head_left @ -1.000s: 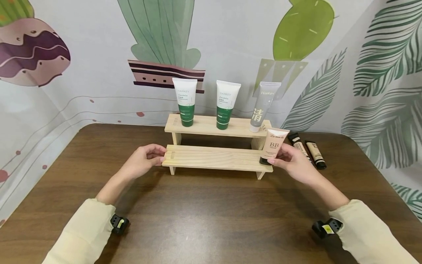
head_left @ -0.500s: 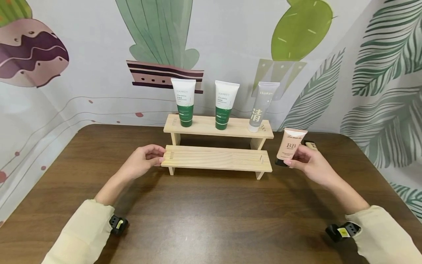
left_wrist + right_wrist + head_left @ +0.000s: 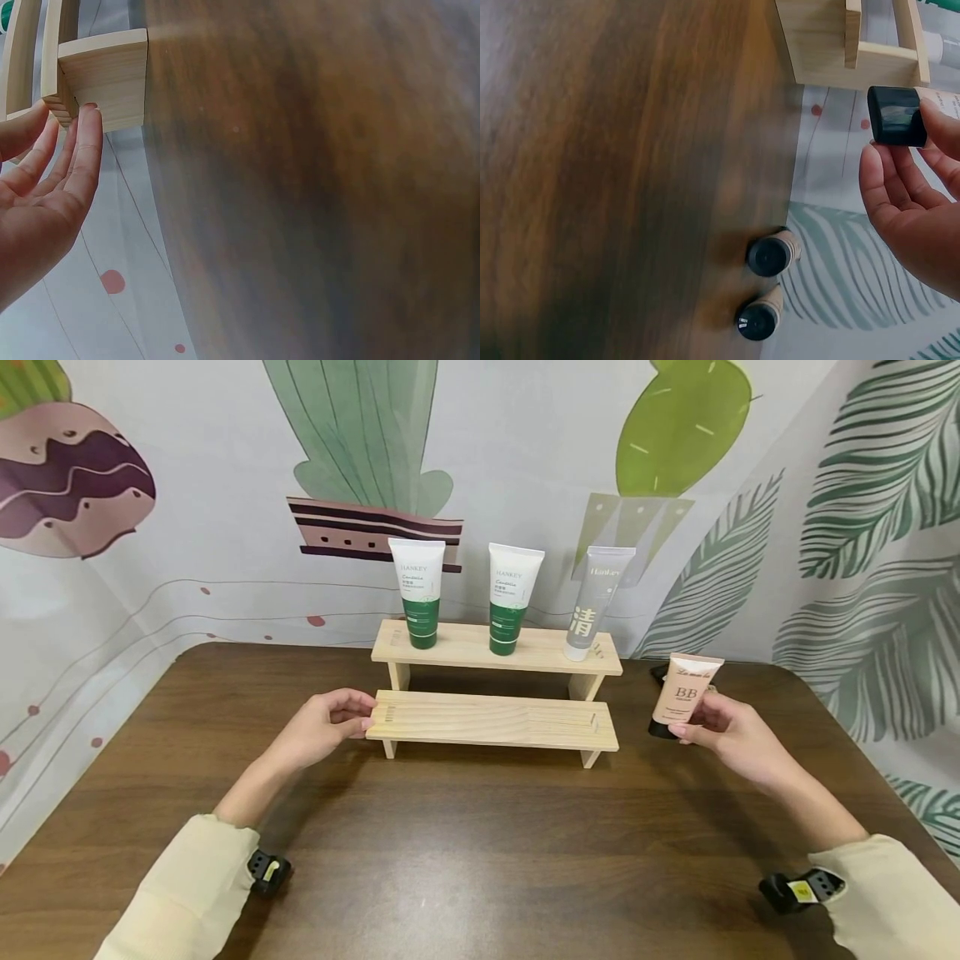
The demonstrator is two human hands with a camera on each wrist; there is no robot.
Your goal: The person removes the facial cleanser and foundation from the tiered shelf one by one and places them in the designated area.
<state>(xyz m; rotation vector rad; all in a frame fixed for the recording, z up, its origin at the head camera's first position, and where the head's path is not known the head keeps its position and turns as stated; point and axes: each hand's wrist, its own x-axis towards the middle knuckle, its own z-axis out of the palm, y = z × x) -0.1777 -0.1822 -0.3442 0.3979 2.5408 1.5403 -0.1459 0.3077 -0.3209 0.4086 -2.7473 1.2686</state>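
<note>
A pinkish BB cream tube (image 3: 684, 693) with a black cap (image 3: 896, 116) is held off the table, to the right of a two-tier wooden stand (image 3: 491, 720). My right hand (image 3: 738, 739) pinches this tube near its cap, between thumb and fingers. My left hand (image 3: 322, 727) grips the left end of the stand's lower shelf, thumb on one side and fingers on the other in the left wrist view. On the upper shelf, two white-and-green tubes (image 3: 422, 593) and a grey tube (image 3: 596, 602) stand upright on their caps.
Two black-capped tubes (image 3: 769, 255) lie on the brown wooden table (image 3: 480, 860) at the back right, mostly hidden by my right hand in the head view. A cloth backdrop (image 3: 525, 460) printed with cacti and leaves hangs behind the table.
My right hand has carried the BB cream tube rightward, from the right end of the lower shelf to beside the stand. The left hand keeps its hold on the shelf.
</note>
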